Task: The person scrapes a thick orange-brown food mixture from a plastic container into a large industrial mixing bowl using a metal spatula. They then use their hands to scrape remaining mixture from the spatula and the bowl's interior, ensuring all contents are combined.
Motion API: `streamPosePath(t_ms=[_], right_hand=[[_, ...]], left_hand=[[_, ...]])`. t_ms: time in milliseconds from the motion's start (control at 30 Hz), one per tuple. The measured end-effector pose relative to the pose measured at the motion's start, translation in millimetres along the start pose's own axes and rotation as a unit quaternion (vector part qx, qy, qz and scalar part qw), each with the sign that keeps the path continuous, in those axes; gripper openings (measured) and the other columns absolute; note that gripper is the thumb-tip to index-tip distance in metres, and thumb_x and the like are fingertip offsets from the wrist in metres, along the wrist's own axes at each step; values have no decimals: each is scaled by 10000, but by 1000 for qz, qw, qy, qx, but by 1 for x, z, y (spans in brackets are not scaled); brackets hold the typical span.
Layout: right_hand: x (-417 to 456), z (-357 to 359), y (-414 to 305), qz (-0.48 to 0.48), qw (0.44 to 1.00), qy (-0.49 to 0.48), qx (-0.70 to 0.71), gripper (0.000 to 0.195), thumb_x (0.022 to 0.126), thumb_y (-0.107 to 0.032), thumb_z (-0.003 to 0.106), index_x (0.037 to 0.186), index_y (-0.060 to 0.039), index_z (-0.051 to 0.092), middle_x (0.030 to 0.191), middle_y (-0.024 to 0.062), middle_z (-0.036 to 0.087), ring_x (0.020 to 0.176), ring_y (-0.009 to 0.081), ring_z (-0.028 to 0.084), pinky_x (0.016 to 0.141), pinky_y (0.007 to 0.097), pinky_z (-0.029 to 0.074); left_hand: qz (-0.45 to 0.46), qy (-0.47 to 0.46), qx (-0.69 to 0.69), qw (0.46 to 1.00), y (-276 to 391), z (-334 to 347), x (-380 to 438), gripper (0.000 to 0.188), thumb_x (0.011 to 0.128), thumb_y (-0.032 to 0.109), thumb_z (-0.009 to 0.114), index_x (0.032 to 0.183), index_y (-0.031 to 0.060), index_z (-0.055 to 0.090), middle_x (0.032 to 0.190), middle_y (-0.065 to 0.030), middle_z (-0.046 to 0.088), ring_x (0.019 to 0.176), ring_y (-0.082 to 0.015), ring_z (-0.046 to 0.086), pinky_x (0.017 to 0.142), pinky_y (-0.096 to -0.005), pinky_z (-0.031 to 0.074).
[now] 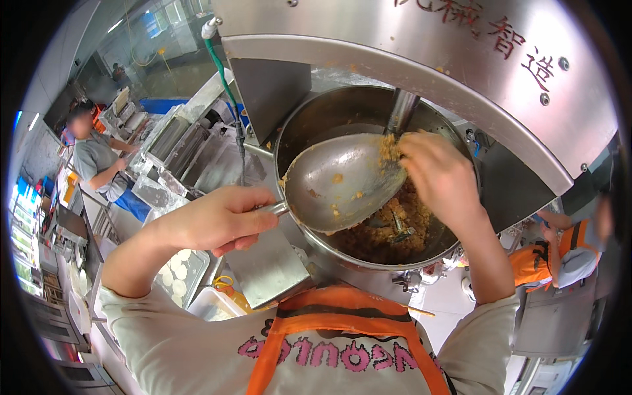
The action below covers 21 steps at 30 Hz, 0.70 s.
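Observation:
My left hand point(232, 217) grips the short handle point(275, 209) of a large metal scoop point(340, 180). Its wide bowl is tilted over a deep steel mixing bowl point(316, 236), and bits of orange-yellow paste stick to its inside. At the scoop's far right edge, the fingers of my right hand point(439, 173) are at a clump of the paste point(390, 147); motion blur hides how firmly they touch it. Crumbly orange-brown filling point(375, 242) lies in the bottom of the mixing bowl, partly covered by the scoop. A metal mixer shaft point(402, 111) comes down into the bowl.
The steel mixer housing point(419, 54) overhangs the bowl. On the left are a green cable point(219, 64), a floury dough machine point(173, 143), a tray of dough rounds point(190, 274) and a steel box point(266, 269). One person point(96, 153) stands far left, another point(558, 256) at right.

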State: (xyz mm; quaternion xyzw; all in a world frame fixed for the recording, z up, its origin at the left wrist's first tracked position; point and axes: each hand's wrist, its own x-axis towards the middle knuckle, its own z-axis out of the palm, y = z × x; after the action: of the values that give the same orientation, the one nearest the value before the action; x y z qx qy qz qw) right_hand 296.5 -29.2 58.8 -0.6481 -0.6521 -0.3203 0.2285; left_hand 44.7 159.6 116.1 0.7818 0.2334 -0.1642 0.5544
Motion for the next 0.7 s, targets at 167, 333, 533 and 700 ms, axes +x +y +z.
streamPosePath(t_ms=[167,333,533,700], right_hand=[[13,16,-11,-74,984,-96,128,111,706,-57,639,810,-27,613,855,77,582,847,268,600,723,376,522],[-5,-2,20,81,974,-206,56,80,731,-70,655,717,0,620,743,147,567,745,345,586,681,435,478],[29,-12,-35,-12,999,-36,35,82,710,-40,652,752,-13,588,797,107,553,744,293,586,653,386,492],[44,3,-57,-59,992,-62,92,113,691,-27,666,786,-29,606,828,93,562,744,271,587,637,377,491]], left_hand=[[14,-26,35,999,8,1,9,193,965,214,499,974,28,551,592,6,466,435,-27,377,385,-195,301],[54,15,112,992,-9,-4,3,221,961,241,508,1000,27,549,596,11,482,473,-38,414,410,-214,326],[179,54,234,954,-9,2,14,353,908,312,500,890,-32,576,724,-219,608,746,-423,587,684,-469,447],[197,49,246,948,-20,5,26,344,920,306,505,978,-25,578,735,-200,605,706,-366,590,658,-434,449]])
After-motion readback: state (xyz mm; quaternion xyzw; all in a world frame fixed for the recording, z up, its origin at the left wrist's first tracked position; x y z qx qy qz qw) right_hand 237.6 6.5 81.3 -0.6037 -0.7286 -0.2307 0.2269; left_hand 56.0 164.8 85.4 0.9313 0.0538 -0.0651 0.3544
